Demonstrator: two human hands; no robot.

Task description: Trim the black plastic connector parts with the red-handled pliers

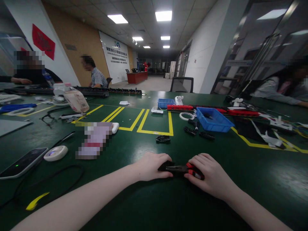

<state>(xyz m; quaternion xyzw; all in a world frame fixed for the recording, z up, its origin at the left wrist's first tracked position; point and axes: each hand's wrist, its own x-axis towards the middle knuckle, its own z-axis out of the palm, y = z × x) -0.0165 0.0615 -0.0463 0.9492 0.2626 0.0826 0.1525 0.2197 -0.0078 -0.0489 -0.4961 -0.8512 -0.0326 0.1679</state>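
Red-handled pliers [194,171] are gripped in my right hand [208,173], their jaws pointing left. My left hand [152,166] pinches a small black part [166,165] between thumb and fingers. The jaws of the pliers meet or overlap this part; the exact contact is too dark to tell. Just beyond my hands a black piece [163,139] lies on the green table [134,199]. More black pieces [206,135] rest farther right, in front of a blue tray [214,120].
A phone [24,162], a round white device [55,153] and a black cable lie at left, with a bottle [76,98] behind. Red strips [243,113] and a white cable ring [187,116] are beyond the black pieces. People sit at the left and right.
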